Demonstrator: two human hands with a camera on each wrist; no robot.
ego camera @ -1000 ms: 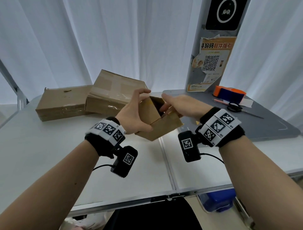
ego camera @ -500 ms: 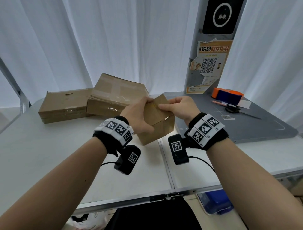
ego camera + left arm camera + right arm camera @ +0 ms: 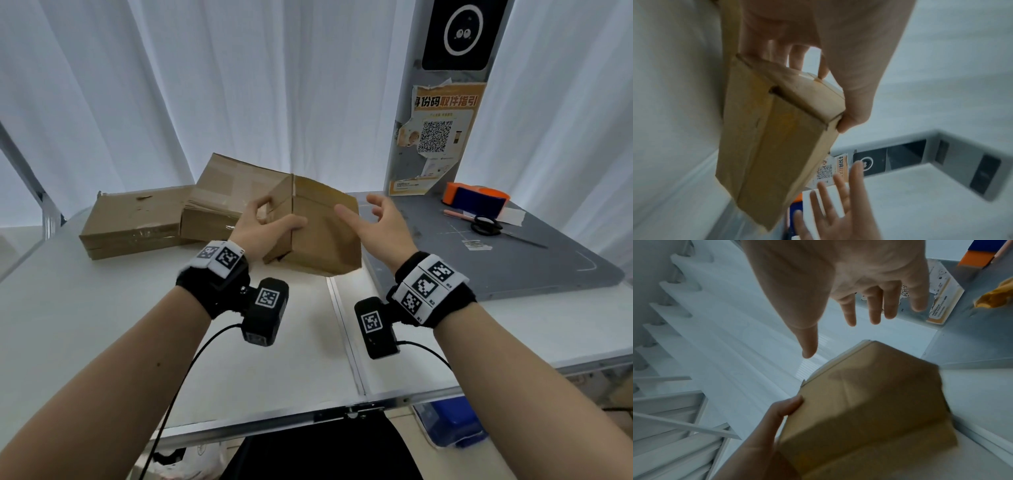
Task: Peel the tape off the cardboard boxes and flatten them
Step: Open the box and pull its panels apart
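Note:
A small brown cardboard box [image 3: 322,229] hangs in the air above the white table [image 3: 102,325]. My left hand [image 3: 263,226] grips its left end, thumb across the near face and fingers behind. The left wrist view shows the box [image 3: 772,142] pinched at its folded end flap by the thumb and fingers of my left hand [image 3: 828,91]. My right hand [image 3: 373,222] hovers just right of the box with fingers spread, holding nothing. From the right wrist, the right hand [image 3: 849,308] is apart from the box [image 3: 869,410].
Two larger taped cardboard boxes [image 3: 137,219] [image 3: 226,198] lie at the back left. A grey mat [image 3: 479,260] on the right carries an orange tape dispenser [image 3: 476,197], scissors [image 3: 486,224] and a pen. A grey post with a QR poster [image 3: 438,137] stands behind.
My right hand has let go of the small box and spread its fingers. The left hand has turned the box and raised it, so a broad side now faces me.

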